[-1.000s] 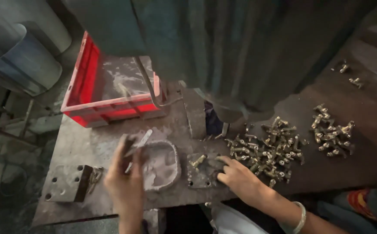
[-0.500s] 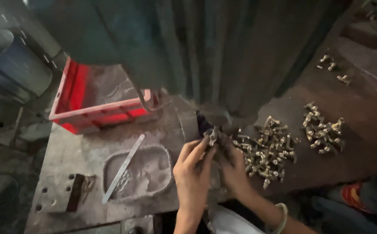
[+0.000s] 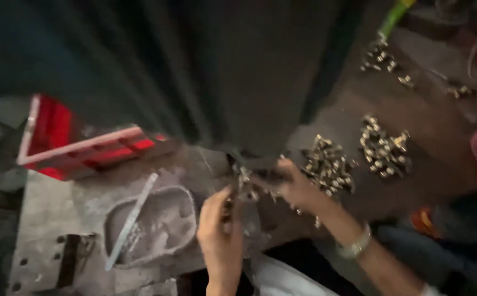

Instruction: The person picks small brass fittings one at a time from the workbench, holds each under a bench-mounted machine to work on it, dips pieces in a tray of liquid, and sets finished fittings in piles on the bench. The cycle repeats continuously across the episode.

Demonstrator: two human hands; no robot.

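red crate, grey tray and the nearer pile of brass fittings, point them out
red crate (image 3: pixel 58 131): head view, on its inner red wall.
grey tray (image 3: pixel 164 222): head view, on its bare floor.
brass fittings pile (image 3: pixel 326 161): head view, pile's middle.

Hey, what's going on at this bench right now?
A person works with both bare hands at a grimy metal bench. The left hand and right hand meet over small brass-coloured fittings beneath a dark machine; the picture is too blurred to show the grip. Piles of similar fittings lie to the right, a shallow grey tray and a red crate to the left.
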